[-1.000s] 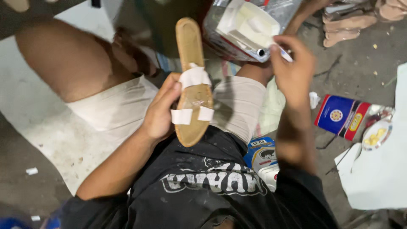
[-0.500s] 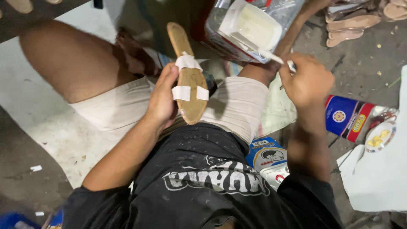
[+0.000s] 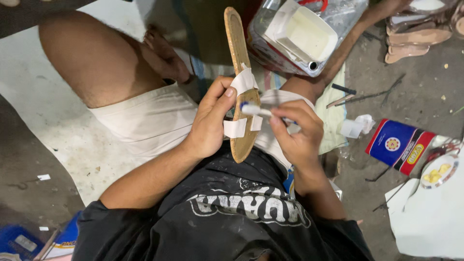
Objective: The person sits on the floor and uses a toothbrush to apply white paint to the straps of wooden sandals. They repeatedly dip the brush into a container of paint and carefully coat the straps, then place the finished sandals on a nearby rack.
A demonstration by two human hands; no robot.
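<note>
My left hand grips a tan sandal sole that stands nearly on edge over my lap, toe pointing away. White strap ends are folded across its middle and lower part. My right hand holds a small brush with a white handle and blue tip, its tip touching the sole near the straps.
A cut-open plastic container of whitish glue stands just beyond the sole. Several more soles lie at the top right. A blue and red packet, a round tin lid and white sheets lie on the grey floor at right.
My right hand has come back from the glue container to the sole with the brush. The sole has turned more onto its edge in my left hand.
</note>
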